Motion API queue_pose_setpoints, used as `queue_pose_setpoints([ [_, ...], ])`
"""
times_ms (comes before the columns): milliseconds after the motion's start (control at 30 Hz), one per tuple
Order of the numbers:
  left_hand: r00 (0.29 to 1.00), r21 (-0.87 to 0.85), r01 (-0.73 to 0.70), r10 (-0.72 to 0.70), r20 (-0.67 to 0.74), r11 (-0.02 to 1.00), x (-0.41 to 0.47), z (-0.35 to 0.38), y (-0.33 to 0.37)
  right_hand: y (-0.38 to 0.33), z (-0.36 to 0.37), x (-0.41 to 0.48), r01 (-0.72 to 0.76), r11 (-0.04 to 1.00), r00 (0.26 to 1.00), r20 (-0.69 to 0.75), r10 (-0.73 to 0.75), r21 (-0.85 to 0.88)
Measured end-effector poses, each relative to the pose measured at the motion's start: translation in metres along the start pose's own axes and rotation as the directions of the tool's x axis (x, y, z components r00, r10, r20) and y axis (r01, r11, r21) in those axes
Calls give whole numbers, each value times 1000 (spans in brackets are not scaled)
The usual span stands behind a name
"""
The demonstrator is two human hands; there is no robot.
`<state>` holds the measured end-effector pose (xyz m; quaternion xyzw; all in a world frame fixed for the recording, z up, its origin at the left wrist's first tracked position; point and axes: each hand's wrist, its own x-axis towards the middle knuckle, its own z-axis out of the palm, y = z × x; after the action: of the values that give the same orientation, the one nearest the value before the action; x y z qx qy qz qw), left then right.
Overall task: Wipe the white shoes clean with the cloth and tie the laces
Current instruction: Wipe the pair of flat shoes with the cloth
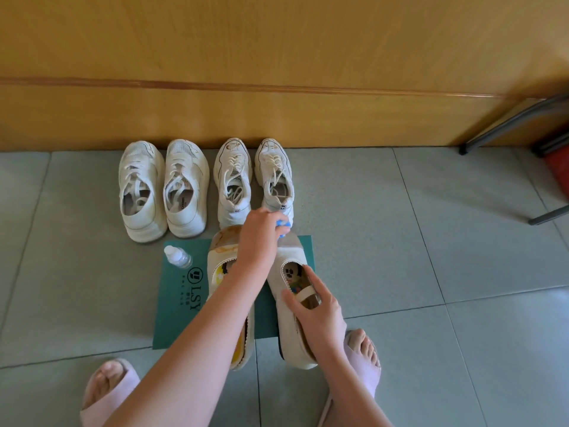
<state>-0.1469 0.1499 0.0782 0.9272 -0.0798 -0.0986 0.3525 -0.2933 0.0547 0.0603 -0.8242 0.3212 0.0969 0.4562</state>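
Where the tiled floor (431,241) meets the wooden wall (277,57), two pairs of white sneakers (234,180) stand in a row. Nearer, a green mat (181,315) carries a left slip-on (220,257) and a right slip-on (288,328), both beige. The right hand (320,312) grips the right slip-on at its opening. The left hand (260,232) clutches a blue cloth (282,224) at that shoe's toe. A small bottle (178,257) sits on the mat's far left corner.

You have open floor (431,257) across the right half of the frame. At the top, the wall (277,57) closes passage; white sneakers (184,180) line its base. A bottle (178,257) stands left of centre; metal legs (505,121) obstruct the upper right.
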Motion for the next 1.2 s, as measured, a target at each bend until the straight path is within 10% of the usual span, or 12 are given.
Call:
queue_pose_setpoints([
  [667, 999, -39, -12, 11, -33, 999, -15, 3, -12, -3, 2, -2, 29, 1000, 999, -25, -29, -11],
  [1200, 925, -33, -114, 119, 362, 993, 28, -3, 2, -3, 2, -3, 20, 1000, 999, -34, -21, -15],
])
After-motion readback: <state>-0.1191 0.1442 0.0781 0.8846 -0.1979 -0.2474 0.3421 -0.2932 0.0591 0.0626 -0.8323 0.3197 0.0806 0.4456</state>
